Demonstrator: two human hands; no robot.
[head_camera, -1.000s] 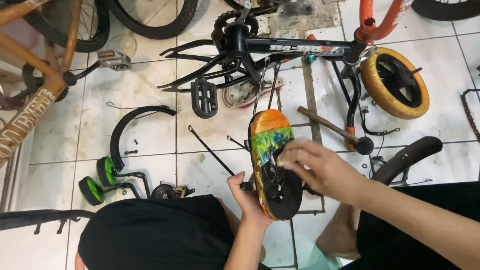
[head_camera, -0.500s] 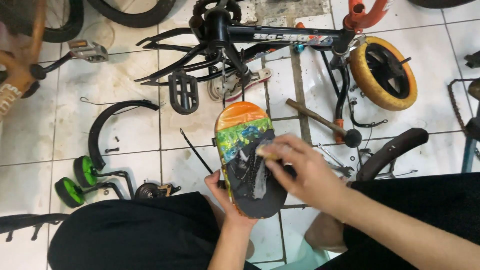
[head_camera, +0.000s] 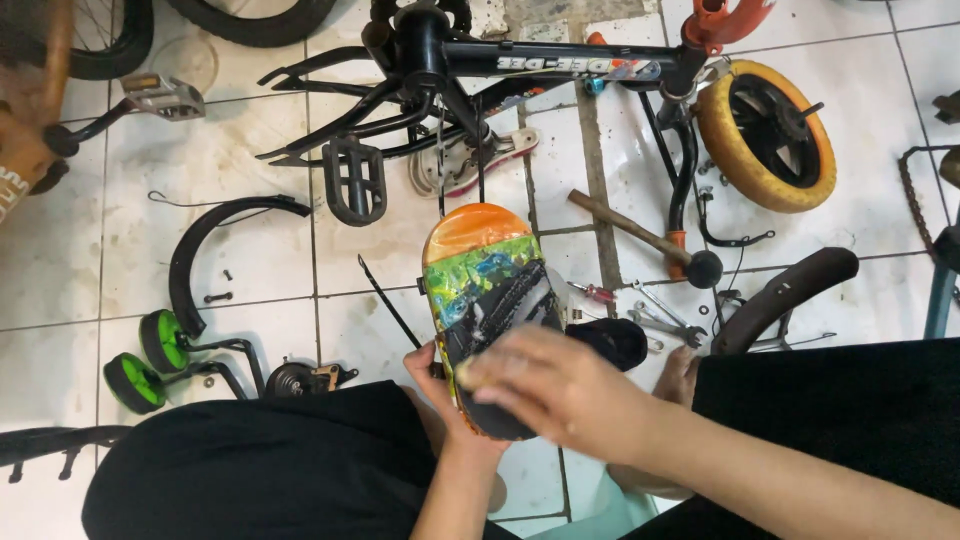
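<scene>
The person sits over a tiled floor (head_camera: 70, 270) with a colourful oval panel (head_camera: 480, 270) held upright between the knees, its orange rounded end pointing far and its dark lower end near the body. The left hand (head_camera: 440, 395) is clamped on the panel's near left edge, fingers curled round the rim. The right hand (head_camera: 560, 390) lies flat across the panel's dark near part, fingers together and pressed on its surface; it is blurred, so whether anything sits under the palm cannot be told.

Just right of the panel lies a small black piece (head_camera: 615, 340), touching or nearly touching its right edge. Farther right, spanners (head_camera: 665, 320) and a red-handled screwdriver (head_camera: 595, 292) crowd the tiles, with a hammer (head_camera: 640, 235) angled beyond them and a dark curved mudguard (head_camera: 780, 295) near the right knee. A yellow-tyred wheel (head_camera: 765, 135) stands far right.

Far of the panel's orange end, the black bicycle frame (head_camera: 520, 60) lies across the floor, a pedal (head_camera: 355, 180) hanging near its left part. The tile between pedal and panel is bare, save for a thin black rod (head_camera: 390, 300) slanting just beside the panel's left edge. Left again are another curved mudguard (head_camera: 215, 245) and green training wheels (head_camera: 150, 360), well apart from the hands.
</scene>
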